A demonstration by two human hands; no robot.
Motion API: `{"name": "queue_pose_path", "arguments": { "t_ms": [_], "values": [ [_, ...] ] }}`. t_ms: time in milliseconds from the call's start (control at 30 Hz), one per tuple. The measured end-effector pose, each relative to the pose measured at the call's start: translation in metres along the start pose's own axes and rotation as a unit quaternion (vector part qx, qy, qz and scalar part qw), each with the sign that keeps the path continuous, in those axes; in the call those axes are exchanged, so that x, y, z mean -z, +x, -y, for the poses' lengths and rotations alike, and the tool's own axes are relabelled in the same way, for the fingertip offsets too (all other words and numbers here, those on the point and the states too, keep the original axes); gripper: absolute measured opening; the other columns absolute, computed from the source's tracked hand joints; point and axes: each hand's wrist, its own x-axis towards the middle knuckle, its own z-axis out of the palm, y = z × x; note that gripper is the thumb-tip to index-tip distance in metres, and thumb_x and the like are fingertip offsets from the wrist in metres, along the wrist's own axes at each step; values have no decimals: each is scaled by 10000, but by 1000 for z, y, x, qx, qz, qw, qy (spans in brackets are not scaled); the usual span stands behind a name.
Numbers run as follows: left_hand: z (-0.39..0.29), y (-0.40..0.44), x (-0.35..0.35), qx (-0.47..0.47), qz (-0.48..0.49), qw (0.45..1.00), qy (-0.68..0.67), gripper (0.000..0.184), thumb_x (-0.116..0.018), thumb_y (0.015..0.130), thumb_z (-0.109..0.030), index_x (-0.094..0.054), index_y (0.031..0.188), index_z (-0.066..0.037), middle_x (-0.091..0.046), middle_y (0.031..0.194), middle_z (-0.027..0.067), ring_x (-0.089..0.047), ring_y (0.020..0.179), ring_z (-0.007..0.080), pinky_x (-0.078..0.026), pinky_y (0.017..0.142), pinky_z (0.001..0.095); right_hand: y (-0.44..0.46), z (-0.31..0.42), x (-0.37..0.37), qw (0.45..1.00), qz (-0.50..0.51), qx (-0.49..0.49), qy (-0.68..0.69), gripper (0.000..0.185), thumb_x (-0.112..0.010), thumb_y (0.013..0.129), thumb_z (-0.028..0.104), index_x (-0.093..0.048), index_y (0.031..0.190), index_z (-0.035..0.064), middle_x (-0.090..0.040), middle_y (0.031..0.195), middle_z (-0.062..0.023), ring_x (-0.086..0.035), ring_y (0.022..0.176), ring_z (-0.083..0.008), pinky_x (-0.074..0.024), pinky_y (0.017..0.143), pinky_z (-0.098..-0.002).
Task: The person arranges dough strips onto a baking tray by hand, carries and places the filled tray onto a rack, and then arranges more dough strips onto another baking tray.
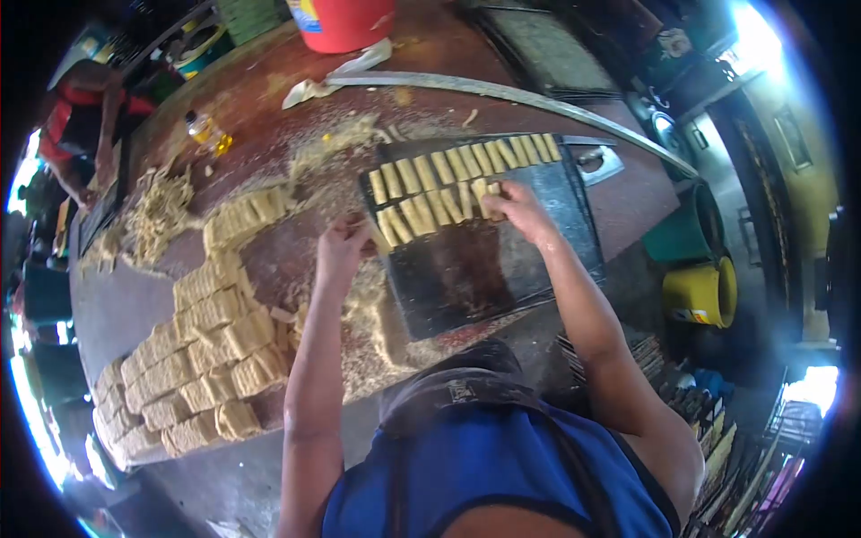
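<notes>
A black baking tray (448, 282) lies on the table with short, pale yellow dough sticks on it. A full row of sticks (466, 164) runs along its far side, and a second, shorter row (421, 213) lies nearer me. My right hand (520, 211) pinches a dough stick (485, 193) at the right end of the nearer row. At the tray's left edge is my left hand (348, 240), its fingers closed on another dough stick (380, 237), partly hidden by the fingers.
Stacked dough sticks (211, 332) cover the table's left side, with loose dough scraps (160, 211) behind. Beyond the tray are a long metal strip (502, 92), a scraper (601, 165), a bottle (208, 134) and a red bucket (345, 22). Another person (90, 125) works at far left.
</notes>
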Motion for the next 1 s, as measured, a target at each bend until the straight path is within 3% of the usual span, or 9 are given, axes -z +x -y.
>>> {"name": "queue_pose_path", "arguments": {
  "t_ms": [167, 333, 367, 433, 567, 667, 867, 933, 1000],
  "values": [
    [-4, 37, -138, -125, 100, 961, 224, 325, -643, 942, -182, -624, 1191, 26, -690, 1017, 116, -699, 817, 155, -578, 694, 282, 22, -15, 64, 963, -61, -110, -237, 306, -682, 879, 126, -644, 1131, -44, -690, 871, -90, -645, 680, -128, -530, 524, -297],
    [-22, 62, -223, -170, 20, 888, 428, 292, -682, 893, -282, -693, 1083, -60, -723, 1020, 138, -681, 967, 312, -520, 866, 428, 25, -1, 59, 975, -38, -39, -214, 287, -736, 821, 233, -710, 991, 4, -707, 804, -168, -708, 653, -231, -561, 604, -371],
    [-16, 64, -227, -163, 18, 887, 432, 292, -682, 893, -282, -693, 1083, -60, -723, 1020, 138, -681, 967, 312, -520, 866, 428, 39, -29, 61, 949, -69, 49, -302, 291, -747, 796, 241, -713, 982, 19, -706, 806, -171, -711, 690, -264, -562, 646, -377],
    [-8, 67, -224, -320, -30, 818, 477, 310, -745, 838, -263, -703, 1096, -97, -672, 1099, 101, -608, 1081, 291, -458, 946, 450, 43, -30, 72, 964, -53, 33, -258, 279, -746, 787, 222, -710, 972, 17, -710, 815, -169, -711, 715, -285, -564, 670, -383],
    [1, 43, -219, -335, 15, 778, 531, 345, -776, 799, -335, -717, 1070, -130, -633, 1148, 57, -569, 1136, 269, -416, 980, 448, 37, -12, 89, 980, -54, -2, -191, 283, -752, 773, 169, -694, 1002, 14, -724, 886, -162, -710, 841, -322, -565, 764, -387],
    [16, 46, -221, -322, 0, 776, 542, 342, -782, 794, -329, -719, 1074, -142, -620, 1159, 41, -570, 1123, 263, -414, 979, 449, 41, -21, 94, 966, -80, 54, -241, 336, -774, 770, 162, -676, 1052, 7, -727, 926, -158, -711, 881, -307, -559, 796, -372],
    [19, 34, -214, -336, -49, 792, 507, 300, -783, 818, -280, -721, 1080, -146, -666, 1144, 25, -598, 1094, 215, -422, 974, 426, 36, -13, 93, 993, -31, -42, -104, 276, -759, 772, 127, -661, 1003, 11, -719, 953, -170, -695, 913, -337, -549, 812, -405],
    [25, 23, -196, -355, -78, 782, 506, 282, -778, 830, -267, -722, 1079, -149, -687, 1127, 24, -611, 1081, 195, -426, 973, 411, 32, -18, 88, 945, -82, 115, -294, 251, -741, 788, 113, -645, 1001, 22, -711, 958, -157, -684, 914, -345, -545, 803, -421],
    [32, 5, -172, -316, -117, 810, 480, 225, -754, 858, -253, -726, 1055, -149, -716, 1091, 29, -629, 1057, 171, -432, 971, 392, 32, -18, 84, 936, -89, 116, -320, 254, -730, 802, 120, -638, 1022, 32, -699, 960, -152, -677, 918, -344, -543, 804, -430]
  ]
}}
